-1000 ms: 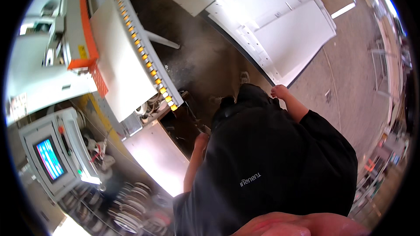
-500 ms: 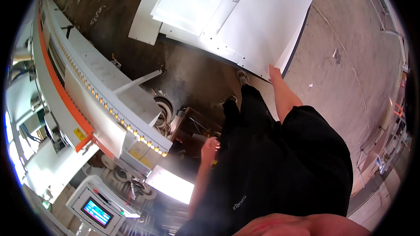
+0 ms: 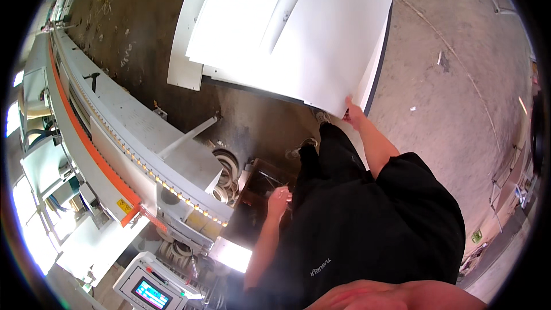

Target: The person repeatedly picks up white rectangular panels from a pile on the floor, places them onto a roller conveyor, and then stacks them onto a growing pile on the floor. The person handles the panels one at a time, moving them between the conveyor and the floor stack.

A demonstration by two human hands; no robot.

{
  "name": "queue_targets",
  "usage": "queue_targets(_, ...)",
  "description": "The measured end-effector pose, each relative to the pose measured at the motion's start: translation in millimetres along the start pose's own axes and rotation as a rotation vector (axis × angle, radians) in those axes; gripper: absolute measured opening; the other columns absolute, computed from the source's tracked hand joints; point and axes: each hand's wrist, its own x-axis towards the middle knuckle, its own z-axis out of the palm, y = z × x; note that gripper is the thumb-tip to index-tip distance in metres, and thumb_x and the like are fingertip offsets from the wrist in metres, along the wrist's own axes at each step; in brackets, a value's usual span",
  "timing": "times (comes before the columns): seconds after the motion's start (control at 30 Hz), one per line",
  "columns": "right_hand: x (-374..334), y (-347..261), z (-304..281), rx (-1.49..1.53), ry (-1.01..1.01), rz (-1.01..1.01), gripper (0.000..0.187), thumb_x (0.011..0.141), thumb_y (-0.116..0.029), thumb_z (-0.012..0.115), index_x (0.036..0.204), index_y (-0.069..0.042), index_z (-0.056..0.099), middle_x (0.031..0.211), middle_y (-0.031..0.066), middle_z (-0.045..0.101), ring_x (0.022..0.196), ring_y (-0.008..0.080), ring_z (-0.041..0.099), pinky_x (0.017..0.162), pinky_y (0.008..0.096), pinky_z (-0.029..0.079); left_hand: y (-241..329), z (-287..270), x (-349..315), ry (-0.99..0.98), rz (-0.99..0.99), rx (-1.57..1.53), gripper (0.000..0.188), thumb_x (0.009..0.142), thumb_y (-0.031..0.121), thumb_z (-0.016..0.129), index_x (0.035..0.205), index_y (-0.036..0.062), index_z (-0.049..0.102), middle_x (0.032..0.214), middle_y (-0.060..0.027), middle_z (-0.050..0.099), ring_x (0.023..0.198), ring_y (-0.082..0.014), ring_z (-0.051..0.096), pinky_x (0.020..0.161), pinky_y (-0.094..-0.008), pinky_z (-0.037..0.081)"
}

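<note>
A large white panel (image 3: 338, 40) lies at the top of a stack of white panels (image 3: 186, 51), set out in front of me. My right hand (image 3: 354, 113) is closed on its near right corner, the thumb over the top face and the fingers round the edge. That corner reaches slightly past the dark edge of the stack. Low on the left, my left hand (image 3: 279, 202) hangs beside my black clothing with its fingers curled in. Nothing shows in it, and it is apart from the panels.
A long machine with an orange strip (image 3: 94, 155) and a row of small yellow rollers (image 3: 172, 188) runs along the left. A control box with a lit screen (image 3: 150, 294) stands lower left. Coiled bands (image 3: 225, 166) and a dark box (image 3: 261, 181) sit near my feet.
The white panel's corner has come toward me with my right hand, which now wraps its edge. My view has shifted, so the machine appears lower. My left hand stays curled at my side.
</note>
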Motion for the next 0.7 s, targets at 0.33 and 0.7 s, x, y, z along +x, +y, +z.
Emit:
queue_targets(0.33,-156.6,25.0,43.5,-0.045,-0.748,0.216,0.049,0.105,-0.044,0.050,0.133,-0.004,0.058,0.123,0.0128,0.067,0.104,0.0257,0.067,0.095,0.0392,0.055,148.3,94.3,84.8,-0.249,0.150,-0.669,0.039,0.103,0.031,0.061,0.130,0.0038,0.055,0.119,-0.0061,0.064,0.103,-0.0167,0.063,0.084,-0.0332,0.053)
queue_targets(0.7,-102.6,-32.1,-21.0,0.005,-0.176,0.000,0.044,0.100,-0.050,0.057,0.120,-0.011,0.063,0.117,0.0067,0.067,0.107,0.0230,0.064,0.098,0.0419,0.052,62.1,27.4,-11.4,0.149,0.075,-0.740,0.027,0.103,0.025,0.060,0.115,0.0012,0.059,0.111,-0.0068,0.067,0.097,-0.0197,0.067,0.082,-0.0347,0.055)
